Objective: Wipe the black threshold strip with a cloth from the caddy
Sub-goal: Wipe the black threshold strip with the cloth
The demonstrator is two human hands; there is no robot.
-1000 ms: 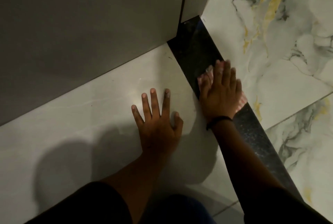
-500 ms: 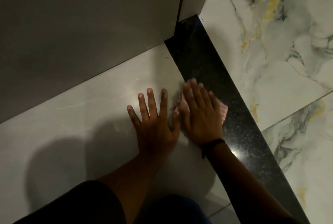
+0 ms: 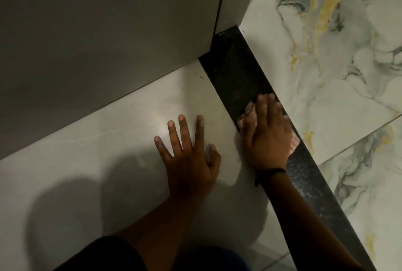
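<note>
The black threshold strip [image 3: 237, 74] runs diagonally from the wall corner at the top down to the lower right, between a plain pale tile and a marbled tile. My right hand [image 3: 266, 133] lies flat on the strip and presses a pink cloth [image 3: 247, 116] under its palm; the cloth's edges show at the left and right of the hand. A dark band sits on that wrist. My left hand [image 3: 188, 153] rests flat on the pale tile [image 3: 121, 131] just left of the strip, fingers spread, holding nothing. The caddy is not in view.
A grey wall panel [image 3: 97, 31] meets the floor along the upper left, with a vertical seam above the strip's far end. White marbled tiles with grey and yellow veins [image 3: 326, 53] fill the right side. My knees show at the bottom edge.
My right hand with the cloth swept left off the strip toward my left hand, then back right onto the strip. My left hand stayed planted on the pale tile.
</note>
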